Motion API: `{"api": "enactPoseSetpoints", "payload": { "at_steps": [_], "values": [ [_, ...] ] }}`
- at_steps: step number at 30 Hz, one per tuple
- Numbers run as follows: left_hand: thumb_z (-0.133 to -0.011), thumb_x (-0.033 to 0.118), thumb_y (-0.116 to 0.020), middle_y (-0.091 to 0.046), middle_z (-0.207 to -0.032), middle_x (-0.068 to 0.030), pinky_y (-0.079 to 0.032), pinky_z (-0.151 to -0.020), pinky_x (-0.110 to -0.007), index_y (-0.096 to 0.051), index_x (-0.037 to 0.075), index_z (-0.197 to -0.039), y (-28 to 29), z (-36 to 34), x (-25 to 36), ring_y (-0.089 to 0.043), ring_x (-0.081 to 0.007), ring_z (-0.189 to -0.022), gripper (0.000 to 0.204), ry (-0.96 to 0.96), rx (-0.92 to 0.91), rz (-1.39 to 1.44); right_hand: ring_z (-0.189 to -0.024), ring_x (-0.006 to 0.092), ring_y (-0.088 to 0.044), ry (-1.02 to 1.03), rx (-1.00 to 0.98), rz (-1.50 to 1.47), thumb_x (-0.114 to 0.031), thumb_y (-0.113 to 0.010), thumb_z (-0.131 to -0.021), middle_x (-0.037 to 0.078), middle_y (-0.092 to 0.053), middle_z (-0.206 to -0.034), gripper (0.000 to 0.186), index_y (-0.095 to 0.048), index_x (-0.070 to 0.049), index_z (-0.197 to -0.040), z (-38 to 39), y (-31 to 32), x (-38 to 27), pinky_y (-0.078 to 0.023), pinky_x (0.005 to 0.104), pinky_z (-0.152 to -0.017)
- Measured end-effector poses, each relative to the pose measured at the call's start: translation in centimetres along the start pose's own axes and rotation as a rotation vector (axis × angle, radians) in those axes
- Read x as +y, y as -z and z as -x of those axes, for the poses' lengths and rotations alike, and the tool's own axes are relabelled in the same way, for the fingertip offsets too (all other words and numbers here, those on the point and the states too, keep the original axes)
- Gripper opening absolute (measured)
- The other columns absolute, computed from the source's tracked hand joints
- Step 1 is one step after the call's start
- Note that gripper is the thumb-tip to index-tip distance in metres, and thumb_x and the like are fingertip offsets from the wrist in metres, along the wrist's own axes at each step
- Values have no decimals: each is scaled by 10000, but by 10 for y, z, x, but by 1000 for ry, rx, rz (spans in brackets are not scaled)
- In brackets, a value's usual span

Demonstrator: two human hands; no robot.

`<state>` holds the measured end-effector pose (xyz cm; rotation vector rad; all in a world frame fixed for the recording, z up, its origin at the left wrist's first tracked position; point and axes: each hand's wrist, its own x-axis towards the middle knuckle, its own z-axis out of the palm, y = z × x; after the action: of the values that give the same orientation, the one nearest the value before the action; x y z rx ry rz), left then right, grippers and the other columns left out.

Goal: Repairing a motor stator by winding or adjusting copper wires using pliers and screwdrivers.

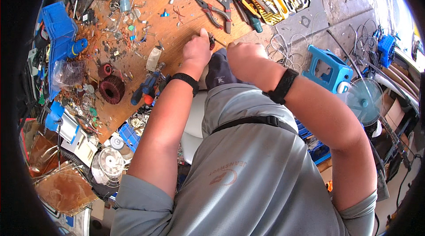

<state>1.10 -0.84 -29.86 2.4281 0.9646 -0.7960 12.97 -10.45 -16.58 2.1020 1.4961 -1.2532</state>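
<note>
My left hand [197,51] is closed round a small dark part with reddish windings [212,41], which looks like a coil; its lower side is hidden by the fingers. My right hand [247,61] is a fist just right of it. A thin brownish rod or wire [219,42] runs from that fist toward the wound part. Whether it is a tool's shaft or a wire, I cannot tell. Both hands are over my lap at the bench's near edge. Beyond them lie long-nose pliers [213,11] with dark red handles, beside a dark grey tool [226,11].
Scraps and small parts litter the wooden bench [150,19]. A large copper-wound ring [111,89] and a smaller one [105,70] lie left. A yellow bit case [267,0], a blue plastic frame [327,69], a small fan [364,102] and loose grey cable [287,52] are right.
</note>
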Motion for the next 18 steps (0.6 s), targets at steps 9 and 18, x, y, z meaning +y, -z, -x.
{"api": "enactPoseSetpoints", "payload": {
  "at_steps": [9, 18],
  "values": [
    [-821, 309, -762, -643, -1050, -253, -574, -820, -450, -400, 26, -1172, 9, 1, 3, -687, -395, -953, 579, -16, -79, 25, -936, 281, -717, -271, -236, -49, -211, -683, -835, 179, -680, -1164, 785, -319, 115, -1450, -46, -39, -70, -579, 448, -615],
    [-838, 239, -725, -643, -1066, -251, -570, -832, -463, -403, 26, -1181, -1, -11, 5, -684, -389, -978, 516, 6, -61, -64, -662, 328, -622, -535, -51, 442, -147, -575, -857, 218, -656, -829, 721, -295, 65, -1487, -50, -104, -106, -426, 447, -340]
  ]
}}
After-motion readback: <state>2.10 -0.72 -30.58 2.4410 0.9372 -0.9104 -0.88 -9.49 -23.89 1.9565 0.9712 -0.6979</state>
